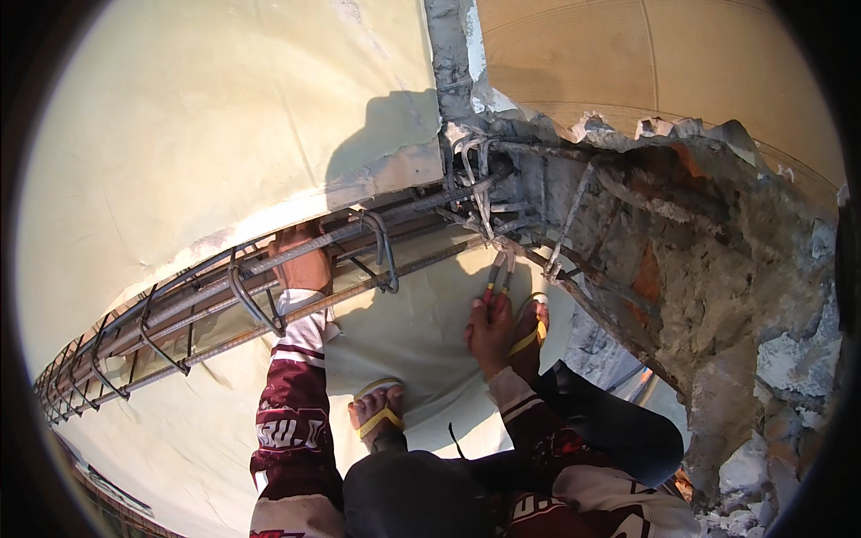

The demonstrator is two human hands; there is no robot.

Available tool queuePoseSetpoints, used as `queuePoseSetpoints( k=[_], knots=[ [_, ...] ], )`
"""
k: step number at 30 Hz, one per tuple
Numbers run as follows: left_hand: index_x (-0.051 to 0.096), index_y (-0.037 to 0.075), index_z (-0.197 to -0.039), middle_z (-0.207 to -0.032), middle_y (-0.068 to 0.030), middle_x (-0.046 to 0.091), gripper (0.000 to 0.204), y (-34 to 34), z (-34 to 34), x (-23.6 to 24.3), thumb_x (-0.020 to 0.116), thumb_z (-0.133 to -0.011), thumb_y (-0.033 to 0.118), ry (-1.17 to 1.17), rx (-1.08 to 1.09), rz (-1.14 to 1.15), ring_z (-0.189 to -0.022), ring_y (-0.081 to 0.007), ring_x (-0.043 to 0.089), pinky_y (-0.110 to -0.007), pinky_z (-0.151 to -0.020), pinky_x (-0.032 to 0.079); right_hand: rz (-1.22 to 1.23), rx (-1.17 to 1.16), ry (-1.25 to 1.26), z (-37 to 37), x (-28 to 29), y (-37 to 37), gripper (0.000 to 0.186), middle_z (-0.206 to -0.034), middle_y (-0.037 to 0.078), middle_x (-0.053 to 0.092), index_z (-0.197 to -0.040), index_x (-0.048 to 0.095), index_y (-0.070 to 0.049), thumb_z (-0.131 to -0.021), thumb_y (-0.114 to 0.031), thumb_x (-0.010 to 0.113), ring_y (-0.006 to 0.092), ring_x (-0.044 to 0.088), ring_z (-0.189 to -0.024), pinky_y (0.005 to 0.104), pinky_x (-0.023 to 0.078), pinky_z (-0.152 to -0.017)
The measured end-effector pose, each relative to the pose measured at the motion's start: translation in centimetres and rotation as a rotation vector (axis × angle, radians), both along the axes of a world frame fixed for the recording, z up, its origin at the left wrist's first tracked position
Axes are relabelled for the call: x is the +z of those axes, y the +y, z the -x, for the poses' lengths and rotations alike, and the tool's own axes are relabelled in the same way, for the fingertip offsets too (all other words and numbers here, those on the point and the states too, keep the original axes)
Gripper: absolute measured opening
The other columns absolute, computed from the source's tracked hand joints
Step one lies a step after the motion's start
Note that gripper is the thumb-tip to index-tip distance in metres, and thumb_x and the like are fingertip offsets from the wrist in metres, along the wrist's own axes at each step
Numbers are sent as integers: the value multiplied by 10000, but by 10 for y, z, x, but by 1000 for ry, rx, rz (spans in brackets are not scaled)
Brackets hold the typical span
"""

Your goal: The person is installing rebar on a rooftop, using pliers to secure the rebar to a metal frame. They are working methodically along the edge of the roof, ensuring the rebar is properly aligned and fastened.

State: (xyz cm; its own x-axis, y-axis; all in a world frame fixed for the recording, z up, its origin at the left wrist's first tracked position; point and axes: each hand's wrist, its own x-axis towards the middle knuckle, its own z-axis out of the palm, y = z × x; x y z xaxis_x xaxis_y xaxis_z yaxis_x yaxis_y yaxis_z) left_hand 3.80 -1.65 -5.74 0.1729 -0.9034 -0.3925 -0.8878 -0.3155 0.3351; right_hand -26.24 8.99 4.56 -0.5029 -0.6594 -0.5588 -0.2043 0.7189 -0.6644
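Note:
My right hand [491, 334] is closed round the red-and-yellow handles of a pair of pincers [499, 276]. The jaws of the pincers touch the lower corner of the steel, where bars and bent ties [482, 193] meet the broken concrete. My left hand [301, 258] reaches in among the bars of a long rebar cage [211, 300] and is closed on a bar, its fingers partly hidden. Square stirrups [381, 251] loop round the long bars; one hangs tilted just right of my left hand.
Jagged broken concrete [717, 296] with exposed bars rises on the right. Pale sheeted panels [224, 108] lie beyond the cage, and a tan panel [574, 63] stands at the far right. My sandalled feet [377, 412] rest on a pale sheet [430, 359] below the cage.

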Motion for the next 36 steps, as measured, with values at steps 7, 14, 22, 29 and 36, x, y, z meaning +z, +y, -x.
queuePoseSetpoints(
  k=[7,14,22,29,36],
  knots=[
    [653,-14,-1212,-1076,-248,685,453,0,6,49,632,-965,365,153,55,187,-1047,-445,638,-544,-924,501,-86,-12,-8,-1,7,-2,183,-799,-8,564,-1084,513,-63,-1004,-164,643,68,540,-527,242,462,-452],
    [670,-28,-1158,-1123,-270,681,464,0,13,44,593,-970,388,42,18,135,-1107,-445,631,-551,-979,485,-70,49,19,-4,13,-7,201,-801,-4,557,-1092,506,-62,-1013,-197,632,64,527,-523,245,449,-436],
    [691,0,-1155,-1091,-257,697,503,-1,9,32,579,-982,458,-28,12,88,-1083,-430,658,-560,-1004,460,-77,42,20,-8,14,-9,226,-757,2,541,-1088,495,-47,-1020,-222,622,72,515,-512,249,432,-426],
    [693,10,-1184,-1145,-226,710,569,-5,8,22,589,-957,521,-31,51,-52,-1153,-389,659,-580,-1051,444,8,71,64,-8,9,-7,178,-711,0,542,-1041,527,-72,-1025,-217,629,90,522,-476,260,401,-380],
    [653,24,-1265,-1254,-207,684,619,-10,7,29,577,-964,559,-2,50,-147,-1313,-389,551,-594,-1067,440,113,24,-60,-4,1,-4,196,-691,14,549,-1013,527,-73,-1024,-227,648,104,526,-465,272,394,-368]
  ],
)
